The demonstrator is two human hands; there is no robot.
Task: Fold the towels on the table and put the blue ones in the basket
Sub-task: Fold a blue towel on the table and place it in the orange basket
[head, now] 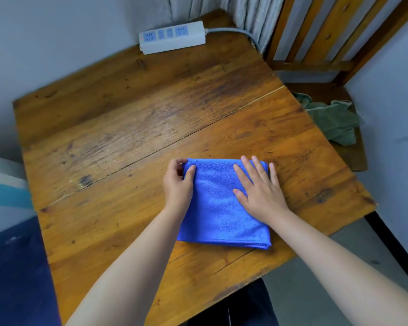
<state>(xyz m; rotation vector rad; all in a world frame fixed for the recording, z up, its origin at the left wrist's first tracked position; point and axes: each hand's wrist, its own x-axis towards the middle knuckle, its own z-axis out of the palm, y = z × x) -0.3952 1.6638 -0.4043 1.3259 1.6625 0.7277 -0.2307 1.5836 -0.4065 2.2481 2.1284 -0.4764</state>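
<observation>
worn wood table [127, 128], white wall [45, 31], grey curtain [222, 10], wood chair [327, 43] at rt

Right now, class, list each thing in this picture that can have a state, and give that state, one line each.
blue towel: folded, flat on the table
left hand: pinching the towel's far left corner
right hand: fingers straight, pressing flat on the towel
green cloth: crumpled, unfolded, on the chair seat
power strip: sockets empty, small red light showing
table: bare wood, worn

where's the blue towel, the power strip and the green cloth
blue towel [218, 208]: head view, bare middle of its folded top face, between the hands
power strip [172, 37]: head view, middle of its white top, at the table's far edge
green cloth [335, 122]: head view, middle of the crumpled heap on the chair seat
</observation>
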